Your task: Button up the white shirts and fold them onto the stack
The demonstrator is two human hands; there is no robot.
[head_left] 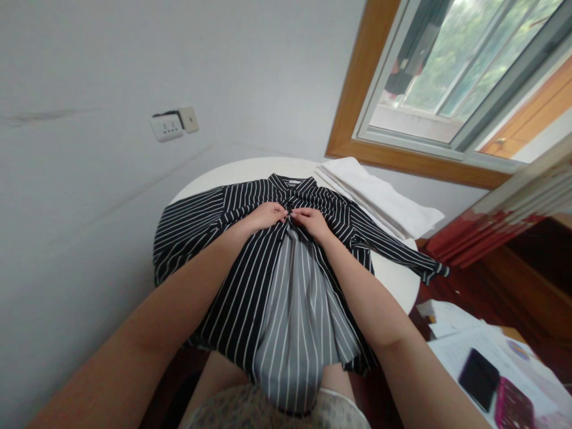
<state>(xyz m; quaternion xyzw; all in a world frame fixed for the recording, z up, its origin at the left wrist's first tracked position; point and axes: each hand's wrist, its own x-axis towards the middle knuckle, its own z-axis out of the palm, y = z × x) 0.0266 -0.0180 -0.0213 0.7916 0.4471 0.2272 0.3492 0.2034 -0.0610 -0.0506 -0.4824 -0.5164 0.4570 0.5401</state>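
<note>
A black shirt with white stripes (250, 280) lies front up on a round white table (393, 280), collar toward the wall. Its lower front hangs open over the table's near edge, showing the grey inside. My left hand (267, 215) and my right hand (311, 220) meet at the shirt's upper front just below the collar. The fingers of both hands are pinched on the two front edges of the fabric. What they grip between the fingertips is too small to make out beyond the cloth.
A folded white cloth (379, 196) lies on the table's far right. A wall socket (166, 127) sits on the white wall behind. A wood-framed window (447, 77) is at upper right. Papers, a black phone (478, 378) and a pink object (513, 408) lie at lower right.
</note>
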